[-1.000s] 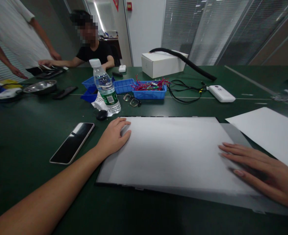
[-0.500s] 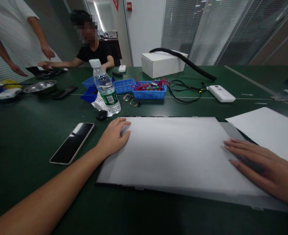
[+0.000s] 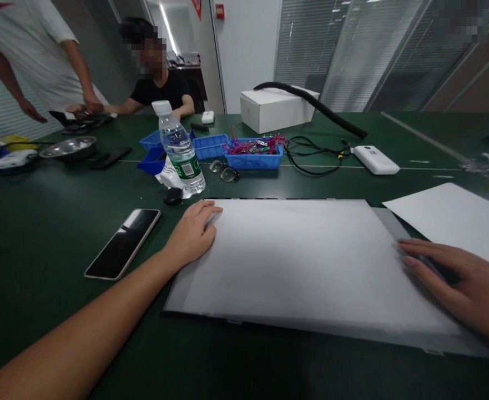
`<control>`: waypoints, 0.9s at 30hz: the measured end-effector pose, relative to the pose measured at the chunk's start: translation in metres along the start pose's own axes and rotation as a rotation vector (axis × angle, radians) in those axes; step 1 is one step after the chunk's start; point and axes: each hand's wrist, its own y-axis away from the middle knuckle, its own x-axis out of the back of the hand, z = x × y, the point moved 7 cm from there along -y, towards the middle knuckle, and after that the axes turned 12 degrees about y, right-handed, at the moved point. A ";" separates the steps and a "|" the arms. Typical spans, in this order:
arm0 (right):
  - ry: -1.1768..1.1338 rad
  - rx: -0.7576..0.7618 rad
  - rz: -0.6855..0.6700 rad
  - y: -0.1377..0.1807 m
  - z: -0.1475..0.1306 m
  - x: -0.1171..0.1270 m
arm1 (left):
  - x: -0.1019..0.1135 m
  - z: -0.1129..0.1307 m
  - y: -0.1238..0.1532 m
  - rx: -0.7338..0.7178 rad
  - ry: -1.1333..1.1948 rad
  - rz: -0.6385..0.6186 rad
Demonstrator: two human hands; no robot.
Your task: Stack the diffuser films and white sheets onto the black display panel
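A white translucent sheet [image 3: 294, 261] lies over a flat panel with a thin dark edge, on the dark green table [image 3: 244, 366] in front of me. My left hand [image 3: 194, 230] rests on the panel's left edge, its fingers stretched over the sheet and the thumb apart. Over the sheet's right side is my right hand [image 3: 456, 278], slightly blurred, with extended fingers and the thumb apart. Its fingertips are at the sheet's surface; whether they press on it I cannot tell. Neither hand grips anything.
A phone [image 3: 123, 244] lies left of my forearm. Behind the panel stand a water bottle [image 3: 180, 150], glasses [image 3: 228, 174], a blue bin [image 3: 253, 161] of red wires and a white box [image 3: 275, 111]. Another white sheet [image 3: 456, 222] lies at right. Two people are at the far left.
My right hand has shifted a little to the right over the sheet. My left thumb has drawn in slightly. The standing person's hand has moved to the seated person's hand.
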 end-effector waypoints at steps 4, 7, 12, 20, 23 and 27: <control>-0.003 -0.006 -0.011 -0.001 0.001 0.000 | 0.000 0.001 0.000 0.008 -0.003 -0.008; -0.014 -0.009 -0.019 -0.003 -0.001 -0.001 | -0.001 0.001 0.000 0.008 -0.010 -0.007; -0.038 0.042 -0.002 -0.004 -0.011 0.001 | -0.001 0.001 0.000 0.006 -0.017 -0.007; -0.057 0.056 -0.006 -0.006 -0.015 0.000 | -0.001 -0.001 0.000 -0.006 -0.028 -0.002; -0.067 0.085 -0.003 -0.006 -0.018 0.001 | -0.002 -0.001 0.000 -0.006 -0.032 0.002; -0.083 0.136 0.039 -0.005 -0.023 0.004 | -0.002 -0.002 0.000 -0.011 -0.020 0.020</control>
